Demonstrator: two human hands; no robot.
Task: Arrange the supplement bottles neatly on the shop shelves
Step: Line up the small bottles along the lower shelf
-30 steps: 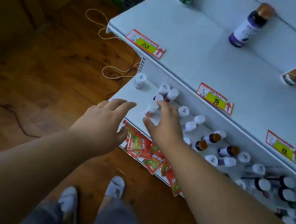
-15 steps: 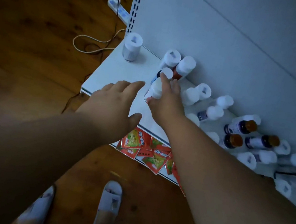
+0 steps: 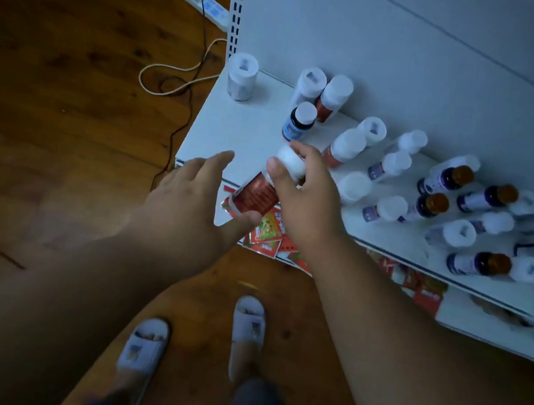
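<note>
Head view: white shelf (image 3: pixel 234 135) carries many scattered supplement bottles, most lying toppled toward its right, a few upright near its back left corner. Over the shelf's front left edge, the right hand (image 3: pixel 308 198) grips a red-labelled bottle (image 3: pixel 256 197) by its white cap, the bottle tilted. The left hand (image 3: pixel 185 204) is spread open just beside it, thumb under the bottle's base.

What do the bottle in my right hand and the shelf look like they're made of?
The red-labelled bottle: probably plastic, with a matte white cap and a glossy printed label that catches light. The shelf: likely painted sheet metal, smooth white, with a slotted upright behind it.
</note>
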